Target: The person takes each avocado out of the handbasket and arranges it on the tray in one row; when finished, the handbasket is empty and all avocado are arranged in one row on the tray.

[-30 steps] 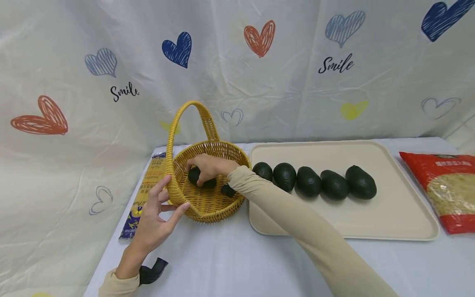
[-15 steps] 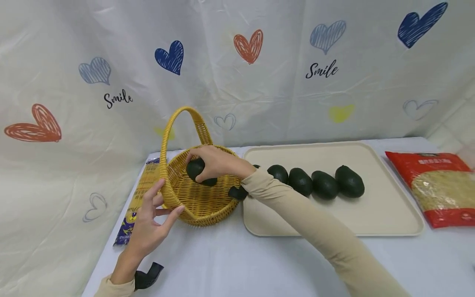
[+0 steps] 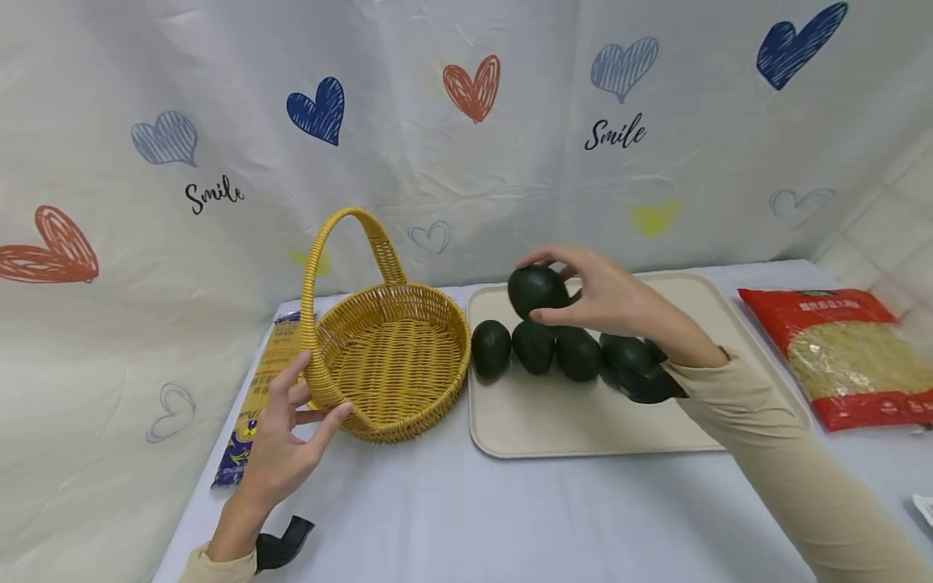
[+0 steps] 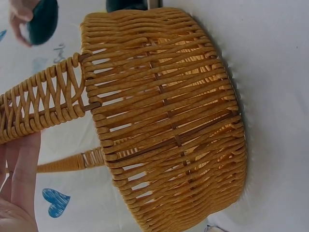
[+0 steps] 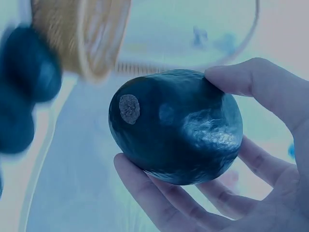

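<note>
My right hand [image 3: 612,304] holds a dark green avocado [image 3: 535,291] in the air over the far left part of the beige tray [image 3: 539,429]. In the right wrist view, thumb and fingers wrap the sides of this avocado [image 5: 174,128], and a pale stem scar shows on its end. My left hand [image 3: 284,453] grips the yellow wicker basket [image 3: 394,372] at the foot of its handle, thumb near the rim. The left wrist view shows fingers [image 4: 24,174] behind the woven handle [image 4: 43,99]. Nothing lies inside the basket. Several more avocados [image 3: 492,350] stand in a row on the tray.
A red bag of pasta [image 3: 838,352] lies right of the tray. Left of the basket, partly behind it, is a yellow and blue spaghetti packet [image 3: 255,397]. A white curtain printed with hearts [image 3: 394,162] hangs behind the white table [image 3: 437,518].
My right hand has lifted the avocado out of the basket and carried it right, over the tray. My left hand keeps its grip on the basket. The head view has shifted slightly.
</note>
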The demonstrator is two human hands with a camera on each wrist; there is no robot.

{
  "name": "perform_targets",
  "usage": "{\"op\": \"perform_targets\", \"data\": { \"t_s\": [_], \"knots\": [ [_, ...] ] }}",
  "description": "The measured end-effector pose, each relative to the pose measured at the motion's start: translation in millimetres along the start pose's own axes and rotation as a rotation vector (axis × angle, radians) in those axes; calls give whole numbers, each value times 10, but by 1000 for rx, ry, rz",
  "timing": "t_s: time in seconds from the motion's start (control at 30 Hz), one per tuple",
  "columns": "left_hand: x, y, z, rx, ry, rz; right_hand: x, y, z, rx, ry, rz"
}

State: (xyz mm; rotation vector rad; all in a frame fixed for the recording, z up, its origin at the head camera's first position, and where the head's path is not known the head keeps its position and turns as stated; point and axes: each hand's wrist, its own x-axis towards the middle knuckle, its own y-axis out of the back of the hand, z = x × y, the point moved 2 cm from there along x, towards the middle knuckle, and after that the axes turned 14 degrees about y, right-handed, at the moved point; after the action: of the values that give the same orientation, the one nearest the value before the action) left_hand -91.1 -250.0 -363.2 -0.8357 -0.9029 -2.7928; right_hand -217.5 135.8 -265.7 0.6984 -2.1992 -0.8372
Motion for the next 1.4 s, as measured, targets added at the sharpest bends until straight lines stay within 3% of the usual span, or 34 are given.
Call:
{"op": "perform_targets", "data": {
  "t_s": [0.27,0.53,0.8,1.07,1.4],
  "knots": [
    [-53,5,-11,18,1,34,-727,547,307,-97,-210,125],
    [-79,29,-17,25,24,53,-1285,867,708,-235,-402,169],
    [-48,19,-1,29,27,44,-1569,838,1032,-236,-496,133],
    [-30,-3,9,14,11,28,-1737,748,1334,-312,-495,79],
    [-33,-13,10,-1,-2,21,-1815,691,1512,-282,-533,8]
  ]
}}
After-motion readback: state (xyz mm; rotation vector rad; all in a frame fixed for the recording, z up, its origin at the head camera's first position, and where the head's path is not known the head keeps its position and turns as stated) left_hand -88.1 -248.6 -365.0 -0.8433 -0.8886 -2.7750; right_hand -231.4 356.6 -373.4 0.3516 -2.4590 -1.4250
